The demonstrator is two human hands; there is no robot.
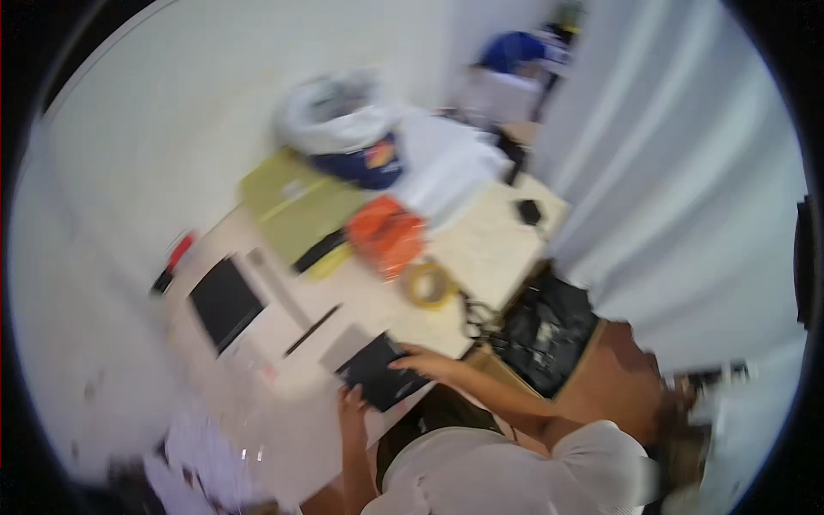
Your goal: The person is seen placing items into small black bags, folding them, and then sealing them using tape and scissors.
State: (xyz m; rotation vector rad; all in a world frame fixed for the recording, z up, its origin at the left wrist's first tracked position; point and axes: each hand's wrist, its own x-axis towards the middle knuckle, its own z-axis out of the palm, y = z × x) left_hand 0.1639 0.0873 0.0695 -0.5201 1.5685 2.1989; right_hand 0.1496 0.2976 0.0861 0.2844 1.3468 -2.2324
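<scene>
A flat black rectangular item (384, 374), like a thin box or notebook, is held at the table's near edge; blur hides which kind it is. My left hand (352, 403) grips its left lower corner. From the other side, my right hand (422, 363) has its fingers over the upper right edge. Just beyond lies a thin black pen-like stick (313, 330). Farther left, a second black rectangular item (226, 302) rests flat on the table.
Beyond my hands are a yellow tape roll (429, 286), an orange plastic packet (386, 233), an olive folder (296, 202) and a white bag (330, 116). A red-and-black tool (176, 262) lies at the far left edge. An open carton (506, 369) with black contents stands right of the table.
</scene>
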